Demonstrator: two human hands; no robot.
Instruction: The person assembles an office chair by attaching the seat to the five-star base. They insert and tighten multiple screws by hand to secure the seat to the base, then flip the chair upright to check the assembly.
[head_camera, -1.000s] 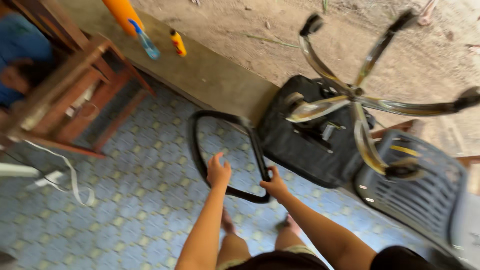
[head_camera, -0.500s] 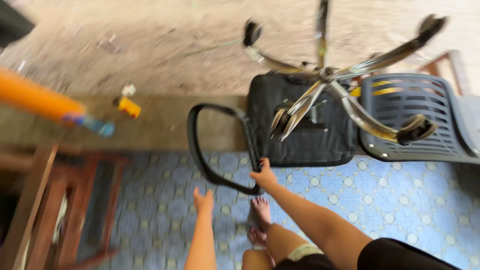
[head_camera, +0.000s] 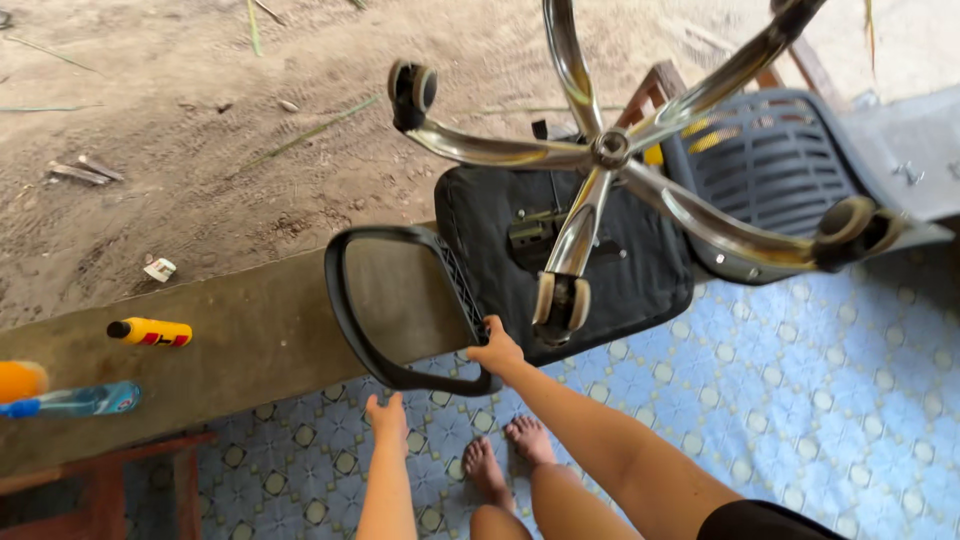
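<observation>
- My right hand (head_camera: 495, 352) is clenched on the black armrest (head_camera: 400, 300) of an upturned office chair (head_camera: 565, 255), gripping the loop at its lower right corner where it meets the seat.
- My left hand (head_camera: 388, 418) is released, fingers loose, just below the armrest's bottom bar; I cannot tell whether it touches.
- The chair lies seat-down in the middle of the view, its chrome base (head_camera: 610, 150) spreading overhead with wheels at 10, 6 and 3 o'clock; the 6 o'clock wheel (head_camera: 560, 305) hangs just beside my right hand.
- A grey plastic chair (head_camera: 770, 165) presses against the seat at 2 o'clock, closing that side.
- Open room lies at 4 o'clock over the blue patterned floor (head_camera: 830, 400).
- My bare feet (head_camera: 505, 455) stand at 6 o'clock.
- A concrete ledge (head_camera: 250, 340) runs behind the armrest, carrying a yellow bottle (head_camera: 150, 331) at 9 o'clock.
- Beyond it, bare dirt (head_camera: 200, 130).
</observation>
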